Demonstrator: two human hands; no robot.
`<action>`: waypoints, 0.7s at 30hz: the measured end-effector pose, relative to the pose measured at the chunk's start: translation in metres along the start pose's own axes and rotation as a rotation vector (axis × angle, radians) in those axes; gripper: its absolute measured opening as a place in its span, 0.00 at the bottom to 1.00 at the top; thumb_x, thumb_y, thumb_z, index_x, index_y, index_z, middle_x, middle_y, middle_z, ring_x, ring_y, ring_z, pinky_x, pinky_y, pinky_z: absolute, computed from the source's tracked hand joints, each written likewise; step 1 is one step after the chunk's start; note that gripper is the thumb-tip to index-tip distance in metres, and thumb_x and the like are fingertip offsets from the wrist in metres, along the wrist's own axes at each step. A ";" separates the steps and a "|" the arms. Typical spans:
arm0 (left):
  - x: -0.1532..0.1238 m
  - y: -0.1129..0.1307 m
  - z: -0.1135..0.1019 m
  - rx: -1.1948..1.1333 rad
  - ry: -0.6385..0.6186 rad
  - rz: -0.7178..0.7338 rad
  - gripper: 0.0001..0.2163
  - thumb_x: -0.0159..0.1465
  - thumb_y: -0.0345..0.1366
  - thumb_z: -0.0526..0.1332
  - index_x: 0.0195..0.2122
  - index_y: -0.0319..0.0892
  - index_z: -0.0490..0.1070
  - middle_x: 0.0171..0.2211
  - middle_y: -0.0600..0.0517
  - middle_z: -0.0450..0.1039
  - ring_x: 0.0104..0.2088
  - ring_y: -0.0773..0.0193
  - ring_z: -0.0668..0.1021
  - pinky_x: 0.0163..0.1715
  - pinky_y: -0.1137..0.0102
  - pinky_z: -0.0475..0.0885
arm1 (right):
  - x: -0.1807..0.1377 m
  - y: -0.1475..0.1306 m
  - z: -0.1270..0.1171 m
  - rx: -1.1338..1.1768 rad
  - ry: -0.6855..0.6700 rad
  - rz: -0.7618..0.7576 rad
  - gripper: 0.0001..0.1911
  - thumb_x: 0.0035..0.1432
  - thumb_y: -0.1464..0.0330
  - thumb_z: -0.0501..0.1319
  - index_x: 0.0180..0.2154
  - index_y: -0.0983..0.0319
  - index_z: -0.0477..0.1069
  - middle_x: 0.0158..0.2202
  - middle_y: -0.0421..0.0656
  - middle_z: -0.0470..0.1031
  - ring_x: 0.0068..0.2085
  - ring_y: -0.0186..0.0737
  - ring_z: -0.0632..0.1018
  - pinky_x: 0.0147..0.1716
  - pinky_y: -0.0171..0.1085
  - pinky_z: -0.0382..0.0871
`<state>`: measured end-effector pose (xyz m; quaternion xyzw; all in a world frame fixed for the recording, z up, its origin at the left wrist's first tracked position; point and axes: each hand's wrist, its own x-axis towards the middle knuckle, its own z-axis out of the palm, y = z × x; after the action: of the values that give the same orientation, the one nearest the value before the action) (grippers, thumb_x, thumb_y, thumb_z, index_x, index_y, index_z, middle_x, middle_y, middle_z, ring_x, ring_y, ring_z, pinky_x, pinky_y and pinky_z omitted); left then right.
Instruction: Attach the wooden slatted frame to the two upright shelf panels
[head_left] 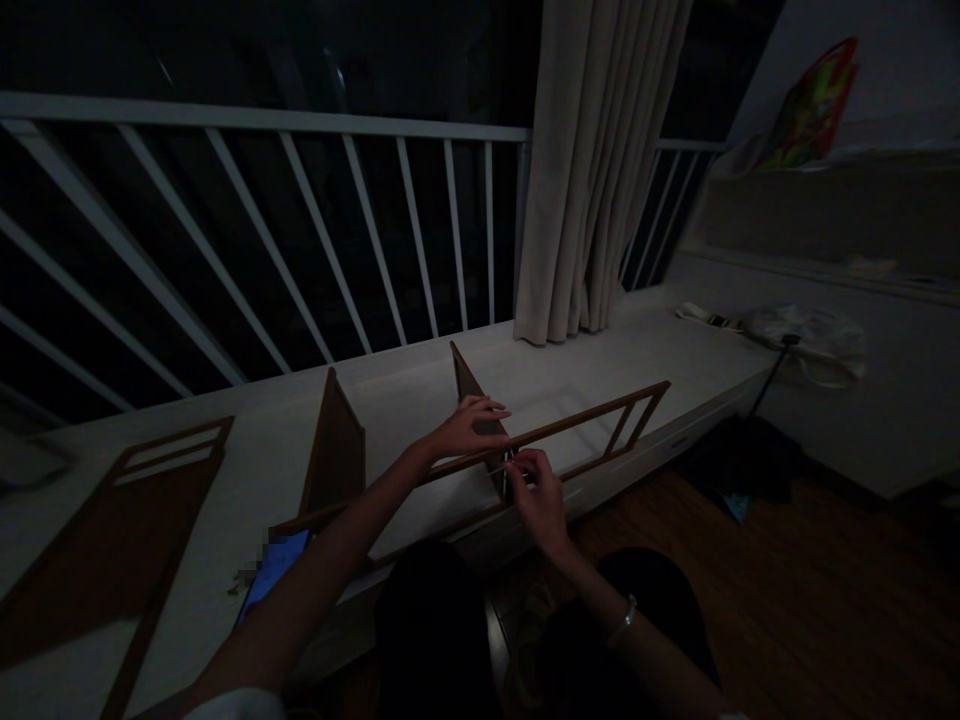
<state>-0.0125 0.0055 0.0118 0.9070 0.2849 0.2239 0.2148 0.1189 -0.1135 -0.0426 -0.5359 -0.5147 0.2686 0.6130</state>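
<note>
A brown wooden frame with a long rail (592, 415) and upright panels stands on a white window ledge (405, 400). My left hand (469, 427) rests on the top edge of the middle upright panel (463, 380), fingers curled over it. My right hand (534, 490) is pinched at the joint where the rail meets that panel; a small thin thing shows at the fingertips, too dark to name. A second upright panel (335, 450) stands to the left.
A flat brown panel (112, 540) lies at the ledge's left end. A blue sheet (274, 570) lies near my left forearm. White railing bars (300, 230) and a curtain (592, 170) stand behind. A plastic bag (810, 335) sits at right. Wooden floor lies below.
</note>
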 end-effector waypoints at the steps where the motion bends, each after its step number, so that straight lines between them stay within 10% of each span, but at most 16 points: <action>1: 0.000 0.000 0.000 0.003 -0.001 0.002 0.22 0.50 0.49 0.58 0.47 0.51 0.65 0.49 0.51 0.62 0.52 0.57 0.55 0.52 0.59 0.51 | 0.000 0.001 0.002 0.061 0.003 0.037 0.10 0.50 0.61 0.55 0.33 0.60 0.61 0.27 0.39 0.70 0.28 0.34 0.72 0.28 0.33 0.65; 21: -0.001 -0.005 0.003 0.036 0.001 0.019 0.22 0.50 0.49 0.58 0.47 0.50 0.65 0.48 0.51 0.63 0.53 0.58 0.55 0.52 0.61 0.52 | -0.008 -0.007 0.017 0.863 -0.165 0.473 0.14 0.48 0.58 0.58 0.34 0.59 0.64 0.40 0.43 0.72 0.24 0.27 0.73 0.22 0.28 0.66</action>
<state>-0.0137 0.0082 0.0069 0.9132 0.2805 0.2210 0.1964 0.0997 -0.1159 -0.0403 -0.3125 -0.2677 0.6303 0.6584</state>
